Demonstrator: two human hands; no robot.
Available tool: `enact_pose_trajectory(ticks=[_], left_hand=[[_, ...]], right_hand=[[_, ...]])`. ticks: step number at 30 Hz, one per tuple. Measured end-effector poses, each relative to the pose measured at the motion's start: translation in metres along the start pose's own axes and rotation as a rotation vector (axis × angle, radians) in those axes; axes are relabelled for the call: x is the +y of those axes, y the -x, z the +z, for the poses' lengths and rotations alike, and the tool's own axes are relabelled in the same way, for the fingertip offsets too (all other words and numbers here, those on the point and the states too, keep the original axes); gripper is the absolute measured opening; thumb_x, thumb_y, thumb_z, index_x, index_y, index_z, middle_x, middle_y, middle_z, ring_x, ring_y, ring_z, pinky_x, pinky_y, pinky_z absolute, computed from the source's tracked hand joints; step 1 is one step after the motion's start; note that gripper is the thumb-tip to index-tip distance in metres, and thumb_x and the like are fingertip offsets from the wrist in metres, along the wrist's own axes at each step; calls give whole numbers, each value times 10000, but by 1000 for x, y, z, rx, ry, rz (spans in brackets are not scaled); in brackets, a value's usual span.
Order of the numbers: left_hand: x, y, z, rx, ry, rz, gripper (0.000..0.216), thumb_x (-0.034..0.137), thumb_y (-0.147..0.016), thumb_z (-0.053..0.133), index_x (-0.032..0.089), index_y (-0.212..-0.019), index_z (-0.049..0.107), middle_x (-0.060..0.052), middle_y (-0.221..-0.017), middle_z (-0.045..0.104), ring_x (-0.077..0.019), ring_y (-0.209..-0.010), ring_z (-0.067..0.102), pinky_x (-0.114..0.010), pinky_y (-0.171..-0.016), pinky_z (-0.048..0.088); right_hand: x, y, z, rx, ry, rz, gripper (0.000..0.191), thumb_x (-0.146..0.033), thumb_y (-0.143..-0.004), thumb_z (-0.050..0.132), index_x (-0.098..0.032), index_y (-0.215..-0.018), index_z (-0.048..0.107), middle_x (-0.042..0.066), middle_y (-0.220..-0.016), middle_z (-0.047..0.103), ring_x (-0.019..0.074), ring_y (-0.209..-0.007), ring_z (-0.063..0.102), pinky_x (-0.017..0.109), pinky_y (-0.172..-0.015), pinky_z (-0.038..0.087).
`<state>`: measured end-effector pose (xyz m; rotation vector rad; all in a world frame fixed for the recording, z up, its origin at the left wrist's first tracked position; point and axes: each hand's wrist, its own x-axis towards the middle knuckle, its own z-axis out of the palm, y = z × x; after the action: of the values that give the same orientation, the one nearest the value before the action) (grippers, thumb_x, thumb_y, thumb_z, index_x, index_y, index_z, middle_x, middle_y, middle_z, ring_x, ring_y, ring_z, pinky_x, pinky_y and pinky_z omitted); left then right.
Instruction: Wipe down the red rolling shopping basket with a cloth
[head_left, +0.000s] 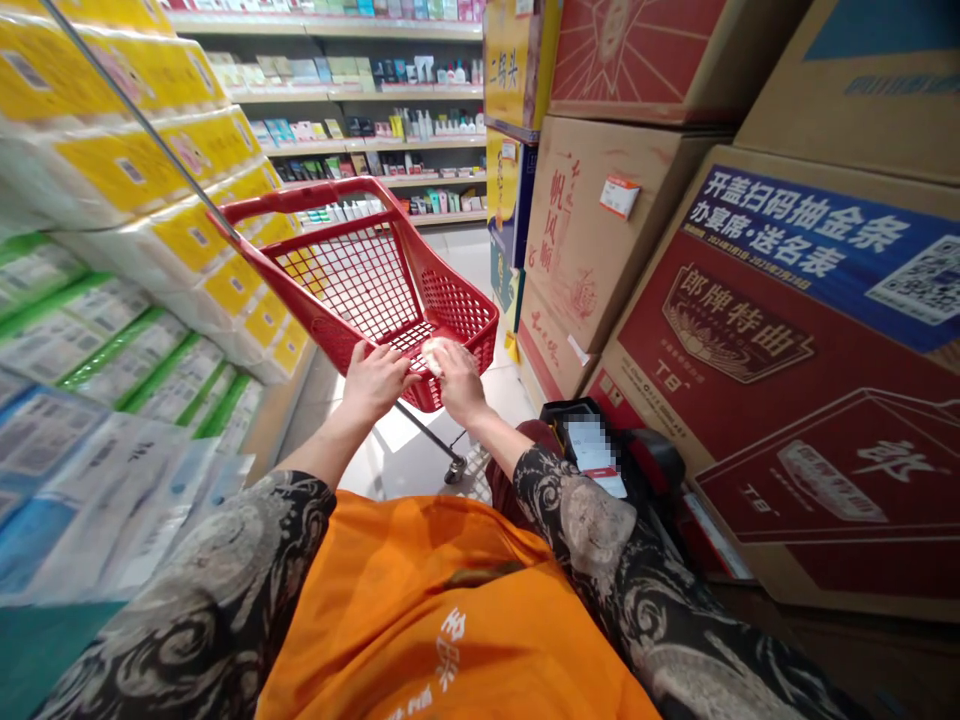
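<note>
A red shopping cart [459, 290] with a lattice basket stands in front of me, its handle on the far side. My left hand [373, 380] grips the basket's near rim, fingers bent over the edge. Just to the right, my right hand [459, 380] is closed around a crumpled whitish cloth [433, 354], pressed against the same rim. Part of the cloth is hidden under the fingers. Below the basket, a metal leg ends in a caster wheel [455, 468] on the pale floor.
Stacked yellow-and-white packs [172, 150] and green-edged packs [135, 345] line the left. On the right, large cartons [592, 240] are piled high. A black container [574, 410] with a phone-like screen sits low by my right arm. Shelves of small goods [405, 70] stand behind.
</note>
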<state>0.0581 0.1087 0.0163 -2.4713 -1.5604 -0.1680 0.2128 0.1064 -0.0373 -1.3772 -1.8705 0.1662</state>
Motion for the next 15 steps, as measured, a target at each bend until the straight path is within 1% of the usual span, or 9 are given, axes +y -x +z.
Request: enact_pose_trajectory(ticks=[2, 4, 7, 9, 11, 13, 15], left_hand=[[8, -3, -2, 1, -34, -8, 334, 426, -865, 392, 214, -913, 646, -101, -984, 658, -251, -1080, 510, -456, -1026, 227], [15, -5, -3, -1, -45, -40, 353, 422, -868, 380, 192, -943, 637, -117, -991, 658, -258, -1079, 514, -456, -1016, 240], [16, -8, -2, -31, 2, -79, 380, 422, -863, 384, 187, -1087, 581, -115, -1123, 626, -254, -1148, 483, -474, -1047, 200], [7, -10, 1, -47, 41, -150, 446, 425, -857, 390, 181, -1214, 498, -124, -1283, 531, -265, -1244, 405, -512, -1067, 154], [-3, -9, 4, -64, 54, -243, 538, 426, -854, 379, 158, -1321, 392, -143, -1418, 378, -283, -1330, 285, -551, -1071, 121], [-11, -7, 6, -94, 45, -281, 602, 423, -853, 364, 139, -1380, 306, -150, -1477, 258, -293, -1368, 194, -571, -1073, 101], [-10, -3, 7, -124, 30, -254, 630, 416, -848, 360, 140, -1405, 260, -141, -1494, 211, -295, -1379, 157, -577, -1077, 86]], right_hand=[[-14, 11, 8, 14, -10, 4, 391, -118, -865, 391, -129, -1231, 525, 104, -1382, 423, 201, -1304, 316, 362, -1099, 241], [-17, 14, 11, 19, -12, 28, 394, -125, -869, 389, -132, -1242, 516, 105, -1391, 413, 205, -1315, 300, 382, -1100, 236], [1, 6, 0, -3, 13, 67, 405, -111, -862, 384, -138, -1246, 509, 104, -1394, 407, 201, -1318, 293, 403, -1101, 225], [19, -5, -11, -26, 43, 96, 420, -93, -853, 380, -139, -1254, 499, 104, -1398, 400, 198, -1320, 289, 404, -1098, 227], [32, -14, -21, -30, 65, 118, 424, -80, -850, 371, -141, -1250, 500, 105, -1392, 408, 200, -1313, 300, 410, -1089, 239], [31, -18, -24, 0, 59, 134, 408, -77, -850, 362, -136, -1221, 522, 115, -1362, 443, 211, -1285, 340, 417, -1074, 258], [18, -16, -19, 25, 27, 103, 392, -70, -847, 352, -136, -1176, 555, 121, -1300, 502, 212, -1234, 402, 409, -1052, 290]])
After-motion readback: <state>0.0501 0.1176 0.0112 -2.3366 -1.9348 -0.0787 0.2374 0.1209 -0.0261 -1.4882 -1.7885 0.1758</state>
